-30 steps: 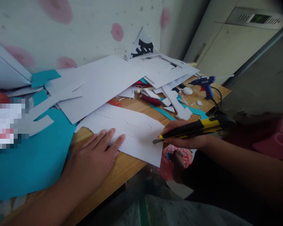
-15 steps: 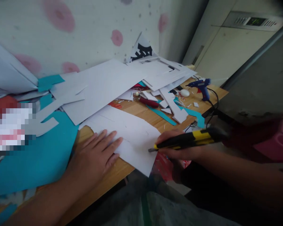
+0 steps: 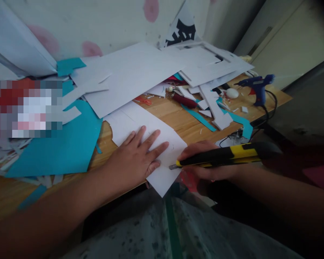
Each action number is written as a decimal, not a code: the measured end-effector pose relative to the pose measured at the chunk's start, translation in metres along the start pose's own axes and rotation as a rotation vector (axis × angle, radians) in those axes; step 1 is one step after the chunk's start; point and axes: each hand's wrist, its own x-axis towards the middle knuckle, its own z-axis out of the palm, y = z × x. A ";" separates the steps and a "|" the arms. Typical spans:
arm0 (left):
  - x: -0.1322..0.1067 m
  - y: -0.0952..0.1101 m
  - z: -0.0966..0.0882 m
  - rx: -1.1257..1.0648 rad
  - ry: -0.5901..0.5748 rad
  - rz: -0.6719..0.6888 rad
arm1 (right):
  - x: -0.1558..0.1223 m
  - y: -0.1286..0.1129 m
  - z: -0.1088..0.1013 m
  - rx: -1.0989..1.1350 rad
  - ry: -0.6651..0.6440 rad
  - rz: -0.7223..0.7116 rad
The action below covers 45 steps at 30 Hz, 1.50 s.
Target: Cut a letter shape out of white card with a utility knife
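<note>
My left hand [image 3: 136, 158] lies flat with fingers spread on a white sheet of card [image 3: 151, 138] that hangs over the near edge of the wooden table [image 3: 178, 124]. My right hand [image 3: 205, 169] is wrapped round a yellow and black utility knife [image 3: 226, 154]. The knife's blade tip touches the card's right edge, just right of my left fingertips. A faint pencil line runs across the card.
White card sheets [image 3: 135, 75] are piled at the back, over a large teal sheet [image 3: 67, 144] on the left. A blue glue gun [image 3: 255, 86] with its cord, teal strips [image 3: 198, 118] and paper scraps lie at the right. A spotted wall stands behind.
The card has slid or turned so its corner hangs further off the table. My left hand has moved right, closer to the knife. The view has shifted down and left.
</note>
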 end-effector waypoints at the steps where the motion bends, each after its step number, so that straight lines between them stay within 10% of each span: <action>1: 0.000 0.000 0.001 -0.002 0.005 -0.001 | 0.000 0.001 -0.001 0.011 -0.010 -0.022; 9: -0.001 -0.001 -0.001 -0.054 -0.003 -0.017 | -0.002 0.018 -0.007 0.102 -0.067 -0.124; 17: 0.001 -0.003 0.001 -0.027 -0.026 0.005 | 0.038 0.009 -0.027 0.334 -0.418 0.049; 27: 0.001 -0.004 -0.007 -0.022 -0.067 0.010 | 0.040 0.024 -0.031 0.522 -0.255 0.128; 45: 0.000 -0.008 -0.005 0.013 -0.091 0.069 | 0.045 0.024 -0.033 0.469 -0.496 0.063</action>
